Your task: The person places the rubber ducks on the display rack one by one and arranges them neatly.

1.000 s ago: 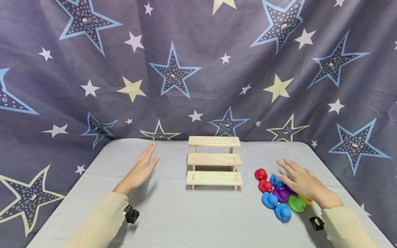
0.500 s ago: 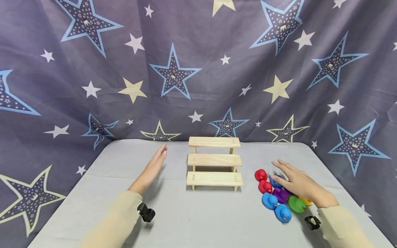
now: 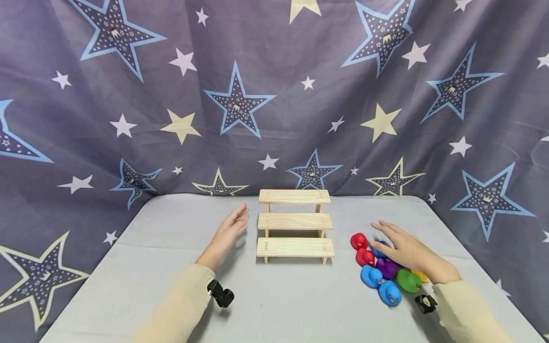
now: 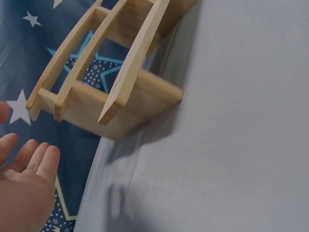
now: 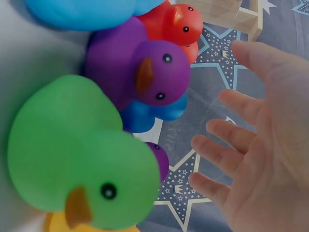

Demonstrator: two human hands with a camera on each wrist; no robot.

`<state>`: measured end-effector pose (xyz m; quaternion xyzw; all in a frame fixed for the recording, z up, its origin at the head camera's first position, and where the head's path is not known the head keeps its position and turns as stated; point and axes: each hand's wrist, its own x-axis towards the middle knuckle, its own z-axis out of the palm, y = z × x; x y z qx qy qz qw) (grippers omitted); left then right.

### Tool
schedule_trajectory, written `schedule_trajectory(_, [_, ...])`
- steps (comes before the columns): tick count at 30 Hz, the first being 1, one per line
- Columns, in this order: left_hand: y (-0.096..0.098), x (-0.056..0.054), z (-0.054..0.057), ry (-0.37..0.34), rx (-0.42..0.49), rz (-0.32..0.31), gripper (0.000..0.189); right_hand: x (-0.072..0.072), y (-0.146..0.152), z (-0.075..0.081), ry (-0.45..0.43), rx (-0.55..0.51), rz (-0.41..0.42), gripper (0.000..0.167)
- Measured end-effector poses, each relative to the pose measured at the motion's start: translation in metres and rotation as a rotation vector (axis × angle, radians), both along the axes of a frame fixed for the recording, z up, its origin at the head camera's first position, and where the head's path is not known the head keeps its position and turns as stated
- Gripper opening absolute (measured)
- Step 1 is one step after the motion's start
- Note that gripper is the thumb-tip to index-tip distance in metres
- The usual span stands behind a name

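Ducks [image 3: 388,269] lie bunched on the desk [image 3: 296,300], right of the rack [image 3: 295,220]. The right hand [image 3: 409,250] hovers by them, fingers [image 5: 241,106] spread, holding nothing; the left hand [image 3: 225,240], fingers relaxed, is empty too beside the rack. A clean pick would likely want one outer duck pinched, neighbours undisturbed

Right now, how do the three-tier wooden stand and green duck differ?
The three-tier wooden stand is angular; the green duck is rounded. The stand dwarfs the duck. The stand is nearer the left hand, the duck the right hand. Both rest on grey cloth.
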<state>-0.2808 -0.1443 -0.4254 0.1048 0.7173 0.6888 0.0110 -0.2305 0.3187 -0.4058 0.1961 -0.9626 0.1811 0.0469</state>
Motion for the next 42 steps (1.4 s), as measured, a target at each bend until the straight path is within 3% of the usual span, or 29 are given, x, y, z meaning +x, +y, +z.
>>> schedule_trajectory(15, [0.030, -0.006, -0.019, -0.092, 0.203, -0.020, 0.055, -0.008, -0.007, -0.001, 0.044, -0.023, 0.069, 0.059])
schedule_trajectory(23, [0.039, -0.007, -0.022, -0.125, 0.214, -0.020, 0.053, -0.011, -0.007, 0.001, 0.037, -0.041, 0.093, 0.055])
schedule_trajectory(35, [0.041, -0.005, -0.025, -0.131, 0.227, -0.002, 0.053, -0.027, -0.014, -0.001, -0.126, -0.039, 0.109, 0.056])
schedule_trajectory(42, [0.042, -0.006, -0.025, -0.129, 0.218, -0.001, 0.053, -0.038, -0.019, -0.002, -0.174, -0.027, 0.127, 0.055])
